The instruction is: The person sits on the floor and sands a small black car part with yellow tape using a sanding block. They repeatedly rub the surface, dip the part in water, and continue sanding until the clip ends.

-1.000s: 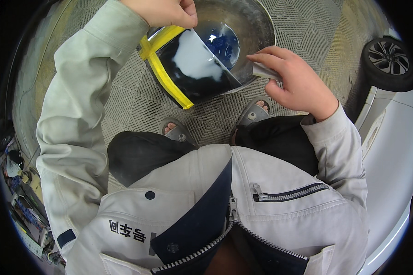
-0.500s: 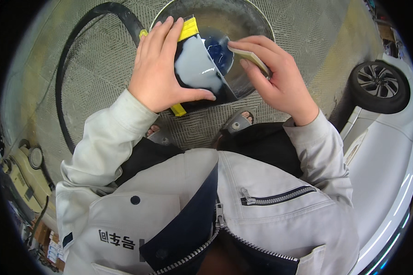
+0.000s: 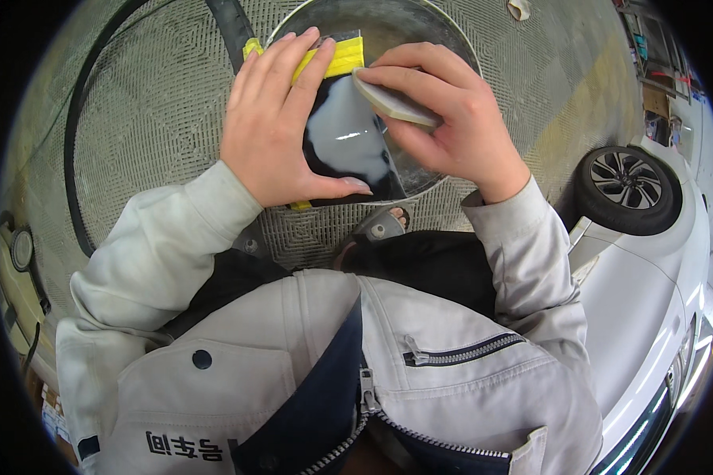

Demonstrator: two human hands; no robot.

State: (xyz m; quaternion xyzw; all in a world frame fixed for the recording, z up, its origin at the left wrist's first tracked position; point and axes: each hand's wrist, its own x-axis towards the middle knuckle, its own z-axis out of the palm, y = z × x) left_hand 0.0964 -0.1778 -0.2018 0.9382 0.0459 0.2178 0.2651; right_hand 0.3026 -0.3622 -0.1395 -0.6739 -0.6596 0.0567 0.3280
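Note:
A black curved panel [image 3: 341,178] with a wet, glossy grey-white patch is held over a wide round basin [image 3: 463,59]. Yellow tape [image 3: 345,57] wraps its far end, and a bit more yellow shows at the near edge. My left hand [image 3: 273,131] grips the panel from the left, fingers spread over its far side and thumb along the near side. In my right hand [image 3: 451,111] is a thin, pale, flat pad [image 3: 396,103], pinched between fingers and thumb. Its tip is at the panel's right edge, just below the tape; whether it touches is hard to tell.
A black hose [image 3: 71,150] curves across the ridged floor on the left. To the right stands a white car [image 3: 650,293] with its wheel [image 3: 630,190]. My sandalled foot [image 3: 380,226] is just below the basin. A pale scrap [image 3: 519,9] lies at the far side.
My right hand has brought the pad left and away from me, from beside the panel to its edge near the tape. The dark blue thing in the basin is now hidden. The view has shifted.

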